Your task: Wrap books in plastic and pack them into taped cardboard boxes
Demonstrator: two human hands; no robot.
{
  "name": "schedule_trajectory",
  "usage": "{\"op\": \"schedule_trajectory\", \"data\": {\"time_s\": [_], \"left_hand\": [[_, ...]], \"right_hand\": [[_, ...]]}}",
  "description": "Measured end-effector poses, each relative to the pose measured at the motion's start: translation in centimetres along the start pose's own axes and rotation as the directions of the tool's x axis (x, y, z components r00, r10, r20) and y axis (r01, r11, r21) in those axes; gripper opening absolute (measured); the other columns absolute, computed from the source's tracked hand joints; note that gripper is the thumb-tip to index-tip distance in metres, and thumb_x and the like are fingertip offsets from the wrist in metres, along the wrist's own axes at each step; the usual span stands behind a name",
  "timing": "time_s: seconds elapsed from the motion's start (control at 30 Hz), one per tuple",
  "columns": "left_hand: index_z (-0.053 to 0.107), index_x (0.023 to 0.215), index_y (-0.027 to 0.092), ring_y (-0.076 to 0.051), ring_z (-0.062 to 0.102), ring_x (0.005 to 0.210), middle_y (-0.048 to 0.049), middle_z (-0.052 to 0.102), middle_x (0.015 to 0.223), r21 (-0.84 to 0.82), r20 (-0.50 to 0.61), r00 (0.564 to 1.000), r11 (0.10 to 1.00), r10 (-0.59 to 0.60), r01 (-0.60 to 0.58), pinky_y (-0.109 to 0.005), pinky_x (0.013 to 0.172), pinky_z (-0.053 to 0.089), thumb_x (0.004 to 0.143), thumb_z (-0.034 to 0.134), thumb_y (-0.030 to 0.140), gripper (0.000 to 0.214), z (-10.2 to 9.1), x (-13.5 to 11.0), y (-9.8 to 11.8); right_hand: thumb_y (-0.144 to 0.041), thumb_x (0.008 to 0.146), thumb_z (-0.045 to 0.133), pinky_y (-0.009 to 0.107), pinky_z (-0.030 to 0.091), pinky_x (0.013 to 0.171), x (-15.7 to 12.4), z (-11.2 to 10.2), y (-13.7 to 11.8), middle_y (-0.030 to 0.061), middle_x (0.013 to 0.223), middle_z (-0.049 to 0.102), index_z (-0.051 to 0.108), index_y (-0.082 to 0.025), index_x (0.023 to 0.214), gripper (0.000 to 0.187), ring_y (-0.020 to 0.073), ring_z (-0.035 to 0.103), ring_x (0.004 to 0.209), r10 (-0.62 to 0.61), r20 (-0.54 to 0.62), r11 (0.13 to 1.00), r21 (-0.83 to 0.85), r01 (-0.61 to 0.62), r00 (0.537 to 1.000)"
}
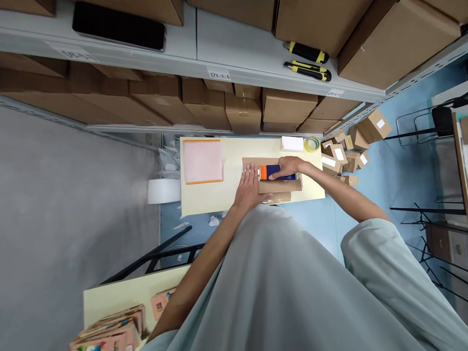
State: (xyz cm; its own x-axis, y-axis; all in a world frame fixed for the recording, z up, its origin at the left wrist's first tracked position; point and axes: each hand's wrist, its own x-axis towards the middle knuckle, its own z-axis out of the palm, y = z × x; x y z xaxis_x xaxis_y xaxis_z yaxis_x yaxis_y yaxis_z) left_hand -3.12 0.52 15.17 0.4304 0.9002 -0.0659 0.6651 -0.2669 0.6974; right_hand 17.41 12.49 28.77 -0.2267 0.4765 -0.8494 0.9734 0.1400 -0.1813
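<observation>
On the pale yellow table lies a flat brown cardboard box. My left hand rests flat on its left end, fingers stretched out. My right hand is closed over the top of a blue and orange packet, which lies on the cardboard. The packet's right end is hidden under my fingers.
A pink pad with an orange edge lies at the table's left. A white block and a tape roll sit at the far edge. Small boxes are piled on the floor to the right. Shelves carry cartons, utility knives and a phone.
</observation>
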Motion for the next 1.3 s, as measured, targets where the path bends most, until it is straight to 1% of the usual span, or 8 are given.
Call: {"op": "schedule_trajectory", "data": {"time_s": [0.13, 0.3, 0.4, 0.63, 0.77, 1.1, 1.2, 1.3], "left_hand": [[0.012, 0.176, -0.005, -0.045, 0.003, 0.173, -0.0313, 0.007, 0.183, 0.051, 0.018, 0.999, 0.998, -0.035, 0.034, -0.063, 0.14, 0.004, 0.089, 0.065, 0.084, 0.135, 0.9, 0.1, -0.3], [0.012, 0.175, -0.006, -0.045, 0.003, 0.173, -0.0327, 0.006, 0.183, 0.078, 0.048, 0.998, 0.996, -0.046, 0.042, -0.063, 0.139, 0.006, 0.093, 0.059, 0.084, 0.131, 0.4, -0.3, -0.6], [0.011, 0.176, -0.004, -0.044, 0.002, 0.174, -0.0313, 0.005, 0.184, 0.094, 0.056, 0.997, 0.994, -0.057, 0.052, -0.064, 0.139, 0.006, 0.094, 0.054, 0.085, 0.128, 0.1, -0.7, -1.0], [0.009, 0.177, 0.0, -0.043, 0.0, 0.174, -0.0295, 0.005, 0.184, 0.078, 0.075, 0.996, 0.996, -0.055, 0.05, -0.064, 0.139, 0.005, 0.091, 0.051, 0.091, 0.132, 0.3, -0.4, -1.1], [0.007, 0.178, 0.001, -0.044, 0.0, 0.174, -0.0287, 0.005, 0.185, 0.093, 0.075, 0.995, 0.994, -0.06, 0.052, -0.064, 0.139, 0.004, 0.09, 0.048, 0.095, 0.135, 0.4, -0.2, -0.9], [0.007, 0.178, 0.002, -0.044, -0.002, 0.173, -0.0267, 0.001, 0.185, 0.1, 0.095, 0.992, 0.993, -0.08, 0.071, -0.064, 0.139, 0.002, 0.092, 0.048, 0.092, 0.132, 0.3, 0.1, -0.7], [0.007, 0.178, 0.002, -0.045, -0.002, 0.173, -0.0264, 0.0, 0.185, 0.116, 0.098, 0.991, 0.99, -0.092, 0.08, -0.066, 0.139, 0.002, 0.091, 0.047, 0.093, 0.132, 0.4, 0.1, -0.7], [0.008, 0.178, 0.0, -0.045, -0.003, 0.173, -0.0284, 0.0, 0.185, 0.128, 0.097, 0.992, 0.989, -0.083, 0.07, -0.065, 0.139, 0.003, 0.092, 0.046, 0.093, 0.132, 0.4, 0.1, -0.6]], "right_hand": [[-0.086, 0.082, 0.075, 0.03, 0.046, 0.066, -0.2, -0.2, -0.1, 0.0089, 0.082, 0.079, 0.081, -0.018, 0.081, 0.069, 0.0223, 0.072, 0.075, -0.008, 0.012, 1.0, 0.02, 0.008, 1.0], [-0.085, 0.084, 0.074, 0.03, 0.049, 0.07, -1.5, -0.4, 1.3, 0.008, 0.079, 0.079, 0.08, -0.017, 0.079, 0.068, 0.0215, 0.073, 0.075, -0.03, 0.065, 0.998, 0.062, 0.026, 0.997], [-0.084, 0.084, 0.076, 0.029, 0.05, 0.072, -3.4, -0.5, 4.4, 0.0067, 0.076, 0.079, 0.081, -0.017, 0.084, 0.067, 0.0198, 0.073, 0.071, -0.03, 0.111, 0.991, 0.136, 0.015, 0.993], [-0.087, 0.078, 0.081, 0.031, 0.056, 0.071, -8.2, 0.0, 14.0, 0.0084, 0.076, 0.078, 0.075, -0.017, 0.082, 0.07, 0.0188, 0.071, 0.067, 0.109, 0.161, 0.932, 0.326, -0.157, 0.981], [-0.093, 0.075, 0.077, 0.032, 0.058, 0.072, -8.9, 0.2, 17.1, 0.009, 0.076, 0.077, 0.074, -0.018, 0.078, 0.076, 0.0186, 0.07, 0.067, 0.13, 0.221, 0.916, 0.347, -0.202, 0.967], [-0.094, 0.074, 0.077, 0.034, 0.055, 0.07, -8.8, 1.3, 21.3, 0.0125, 0.08, 0.078, 0.078, -0.018, 0.083, 0.077, 0.0226, 0.071, 0.072, 0.149, 0.218, 0.941, 0.268, -0.206, 0.965], [-0.092, 0.076, 0.078, 0.034, 0.055, 0.071, -7.8, 2.0, 21.1, 0.0114, 0.08, 0.079, 0.079, -0.018, 0.087, 0.074, 0.0233, 0.072, 0.072, 0.119, 0.198, 0.947, 0.272, -0.171, 0.973], [-0.089, 0.078, 0.079, 0.037, 0.054, 0.072, -6.3, 2.8, 20.1, 0.0115, 0.076, 0.078, 0.08, -0.017, 0.086, 0.072, 0.0262, 0.073, 0.073, 0.162, 0.15, 0.963, 0.19, -0.189, 0.975]]}}
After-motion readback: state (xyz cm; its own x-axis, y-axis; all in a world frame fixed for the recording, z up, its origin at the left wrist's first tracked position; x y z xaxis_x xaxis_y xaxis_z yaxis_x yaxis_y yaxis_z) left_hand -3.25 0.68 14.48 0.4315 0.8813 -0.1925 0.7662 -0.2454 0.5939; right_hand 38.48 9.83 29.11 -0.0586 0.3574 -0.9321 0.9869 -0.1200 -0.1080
